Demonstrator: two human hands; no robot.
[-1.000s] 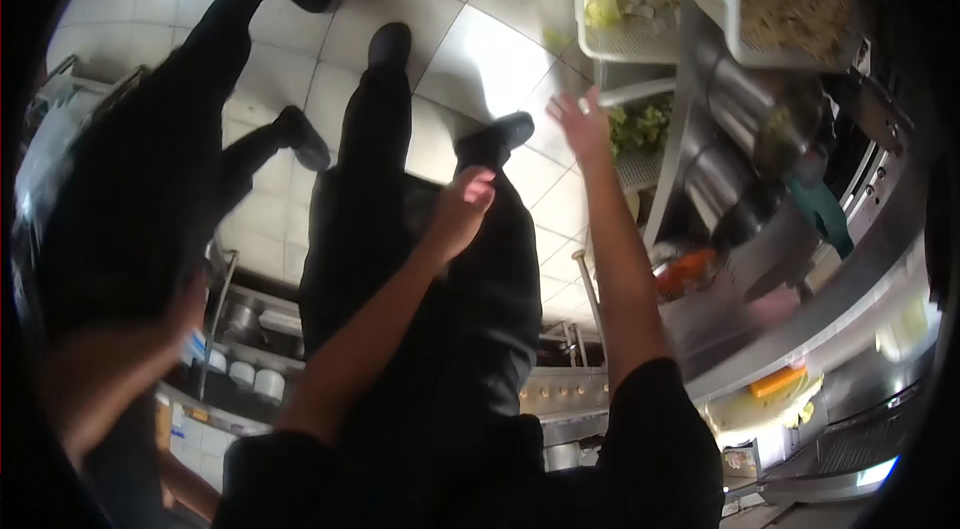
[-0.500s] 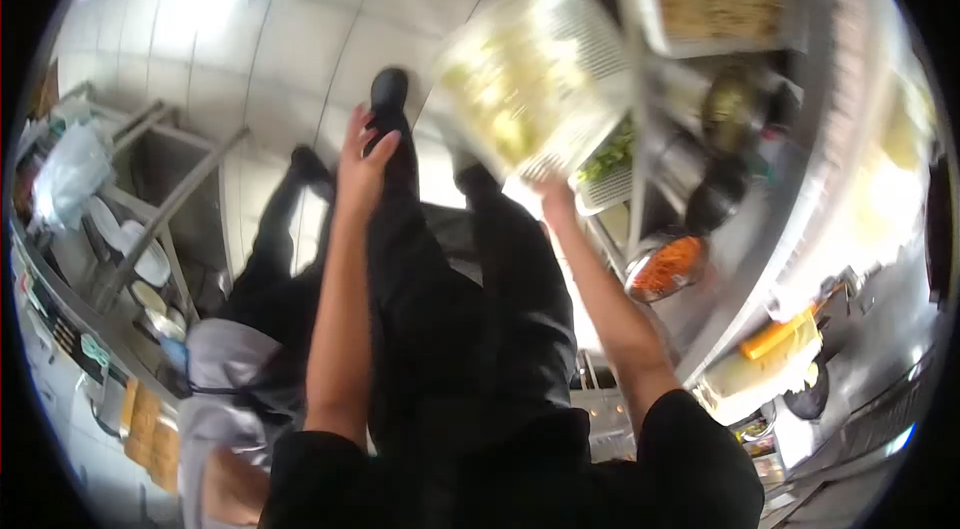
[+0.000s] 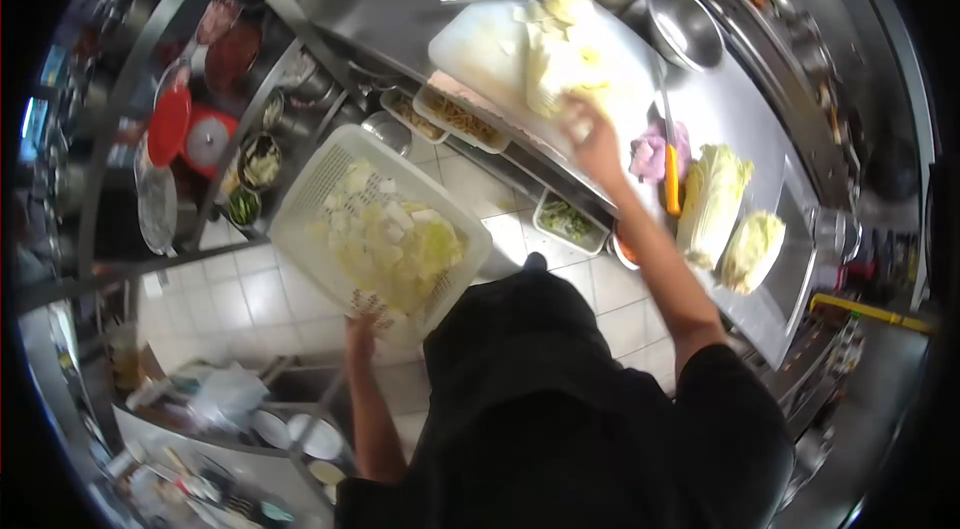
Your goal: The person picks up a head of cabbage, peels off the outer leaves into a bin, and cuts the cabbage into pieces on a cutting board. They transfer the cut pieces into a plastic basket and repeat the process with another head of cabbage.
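My left hand (image 3: 364, 325) is closed on the near rim of a white perforated plastic basket (image 3: 300, 191). Cut pieces of napa cabbage (image 3: 405, 244) lie inside it, pale green and white. The basket hangs over the floor, left of the counter. Over the front edge of a white cutting board (image 3: 480, 44), my right hand (image 3: 592, 137) reaches with curved fingers apart. Its fingertips are at the near side of a heap of cut cabbage (image 3: 560, 64); glare hides whether they touch it.
Right of the board lie an orange-handled knife (image 3: 671, 179), a purple cloth (image 3: 650, 151) and two napa cabbages, one large (image 3: 714, 204), one smaller (image 3: 753, 251). A metal bowl (image 3: 684, 27) stands behind. Food trays (image 3: 462, 119) line the counter's front edge; a shelf rack (image 3: 190, 249) stands left.
The basket has passed from my right hand to my left. My right hand has moved to the cut cabbage on the board. The view has turned toward the counter.
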